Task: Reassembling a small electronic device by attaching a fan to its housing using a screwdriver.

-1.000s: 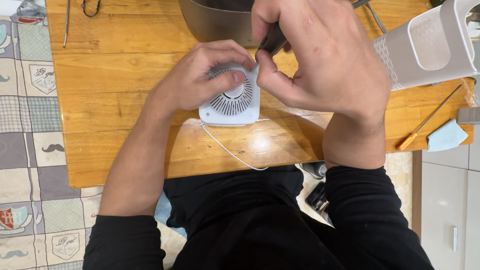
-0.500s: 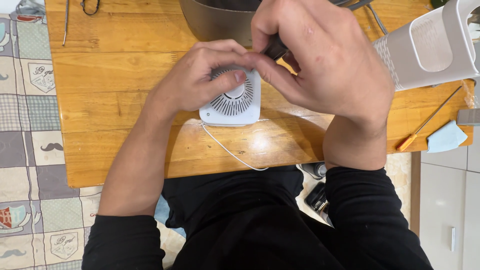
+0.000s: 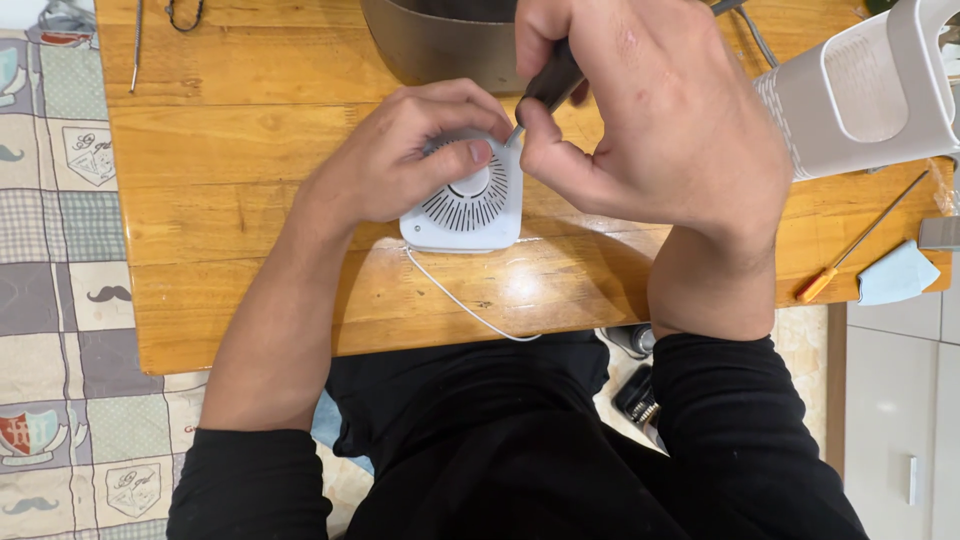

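Note:
A small white square fan [image 3: 470,212] with a round slotted grille lies flat on the wooden table [image 3: 250,200]. My left hand [image 3: 410,155] rests on its upper left part and holds it down, thumb across the grille. My right hand [image 3: 650,130] grips a dark-handled screwdriver [image 3: 548,88], its tip pointing down at the fan's upper right corner. A thin white cable [image 3: 465,305] runs from the fan's lower left corner over the table's front edge.
A grey metal pot [image 3: 440,45] stands at the back. A white boxy appliance [image 3: 860,90] sits at the right, with an orange-handled screwdriver [image 3: 855,243] and a pale blue cloth [image 3: 895,275] below it. Tweezers [image 3: 135,40] lie at the back left. Patterned floor mat [image 3: 60,250] at left.
My left hand's fingers shifted slightly over the fan's top edge. My right hand with the screwdriver stays at the fan's upper right corner, barely moved.

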